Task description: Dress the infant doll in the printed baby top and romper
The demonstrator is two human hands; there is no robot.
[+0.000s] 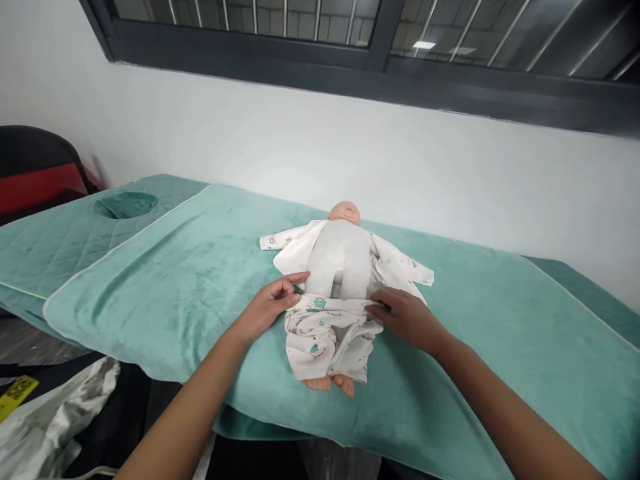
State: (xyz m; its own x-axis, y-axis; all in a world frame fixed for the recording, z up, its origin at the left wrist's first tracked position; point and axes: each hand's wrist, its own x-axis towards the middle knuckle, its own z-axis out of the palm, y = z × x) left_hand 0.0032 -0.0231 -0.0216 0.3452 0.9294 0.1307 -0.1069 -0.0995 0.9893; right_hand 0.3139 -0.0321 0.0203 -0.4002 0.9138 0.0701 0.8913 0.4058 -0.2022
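A baby doll [340,257] lies on its back on a teal towel [165,293], head toward the wall, grey cloth torso bare. A white printed romper [325,333] covers its legs and lies spread open under its arms. My left hand [273,303] pinches the romper's waist edge at the doll's left hip. At the other hip my right hand [405,313] grips the same edge. The doll's bare feet [336,383] stick out near the towel's front edge.
The towel covers a quilted teal massage table [45,240] with a face hole [125,203] at the left. A white wall and dark window frame stand behind. A crumpled plastic bag [55,413] lies at lower left, a red and black chair [35,173] at far left.
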